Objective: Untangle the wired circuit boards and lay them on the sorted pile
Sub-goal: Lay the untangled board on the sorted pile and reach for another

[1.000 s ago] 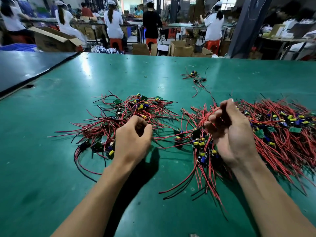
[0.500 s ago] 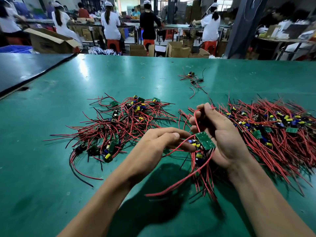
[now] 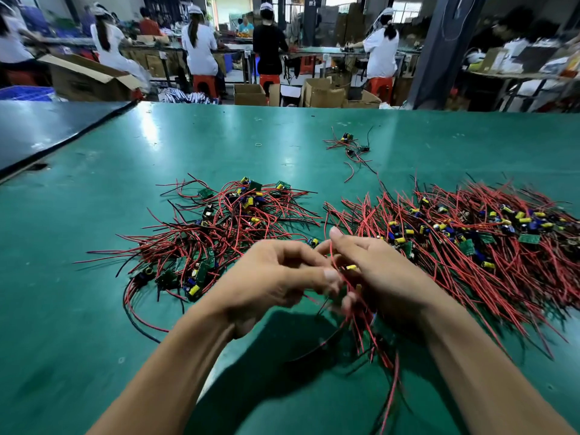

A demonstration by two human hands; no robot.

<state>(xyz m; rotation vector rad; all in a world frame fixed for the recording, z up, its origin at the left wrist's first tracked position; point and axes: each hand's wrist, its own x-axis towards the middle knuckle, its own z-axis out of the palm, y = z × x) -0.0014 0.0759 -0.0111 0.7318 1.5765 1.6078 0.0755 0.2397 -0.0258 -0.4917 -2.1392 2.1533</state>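
Centre frame: my left hand [image 3: 276,274] and right hand [image 3: 389,277], fingers curled, pinch the red leads of wired circuit boards [image 3: 351,267] above the green table [image 3: 78,324]. Untangling seems under way. Next I'd tease one free and lay it on the right-hand pile [image 3: 470,243], probably the sorted one.

Your left hand [image 3: 276,277] and right hand [image 3: 386,274] gripping tangled wired boards [image 3: 357,315], table's [image 3: 94,324] near edge, smaller pile [image 3: 219,227] left, larger pile [image 3: 477,246] right
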